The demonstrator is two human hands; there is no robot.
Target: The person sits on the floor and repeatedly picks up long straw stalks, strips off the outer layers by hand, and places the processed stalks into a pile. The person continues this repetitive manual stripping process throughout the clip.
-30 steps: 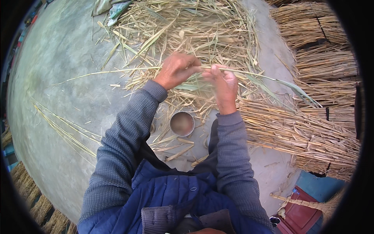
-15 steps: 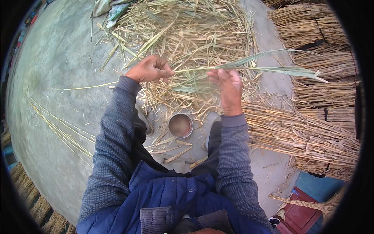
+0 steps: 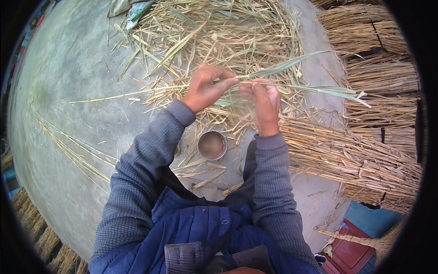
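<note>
My left hand [image 3: 208, 86] pinches a long thin reed stalk [image 3: 132, 94], whose pale stem runs out leftward over the floor. Close beside it, my right hand [image 3: 264, 102] grips the same stalk farther along, fingers slightly blurred. Past the right hand, green leaves [image 3: 292, 64] fan out to the right, one of them bending upward. Both hands hover over a heap of stripped dry leaves [image 3: 228, 36]. Below them, between my feet, stands a small round metal bowl [image 3: 212, 159]; its contents are too blurred to name.
Several loose stalks [image 3: 75, 150] lie on the concrete floor [image 3: 59, 68] at left. A large bundle of dry reeds [image 3: 346, 150] lies to the right of my right forearm, with tied bundles [image 3: 365, 27] stacked beyond. A dark red panel [image 3: 349, 249] and a straw broom [image 3: 360, 238] are at lower right.
My left hand has slid right along the stalk and now sits almost against my right hand. The leafy end has shifted slightly left.
</note>
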